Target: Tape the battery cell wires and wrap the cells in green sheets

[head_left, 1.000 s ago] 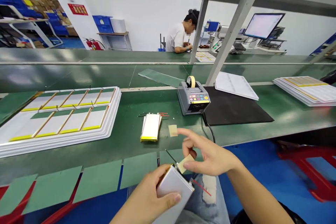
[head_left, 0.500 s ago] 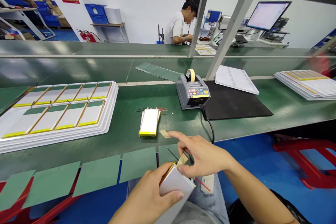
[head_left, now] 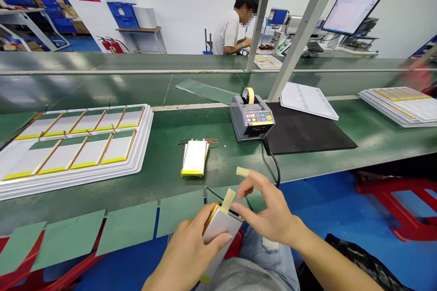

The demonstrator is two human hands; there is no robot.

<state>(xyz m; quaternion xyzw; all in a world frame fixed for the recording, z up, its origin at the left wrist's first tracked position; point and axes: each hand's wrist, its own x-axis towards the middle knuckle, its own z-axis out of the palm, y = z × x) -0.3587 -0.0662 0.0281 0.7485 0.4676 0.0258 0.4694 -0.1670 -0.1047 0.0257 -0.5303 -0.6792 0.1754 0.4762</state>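
My left hand [head_left: 191,248] is closed around a silver pouch battery cell [head_left: 223,229], tilted above my lap. From the cell's top edge a short strip of pale masking tape [head_left: 228,200] sticks up, and a dark wire points left. My right hand [head_left: 268,207] is beside that edge, thumb close to it and fingers apart. Another piece of tape [head_left: 242,172] clings to its index fingertip. On the bench just beyond lies a small stack of battery cells [head_left: 195,157] with yellow bottom edges and thin wires.
A grey tape dispenser [head_left: 251,120] stands on the bench by a black mat [head_left: 307,132]. White trays [head_left: 145,145] of cells are stacked at left, more trays [head_left: 392,116] at right. Green sheets [head_left: 128,227] overhang the front edge. A person [head_left: 230,32] works behind the bench.
My right hand has drawn back to the right from the cell, its fingers curling somewhat. The tape strip on the cell now stands upright, and the cell has shifted slightly left.
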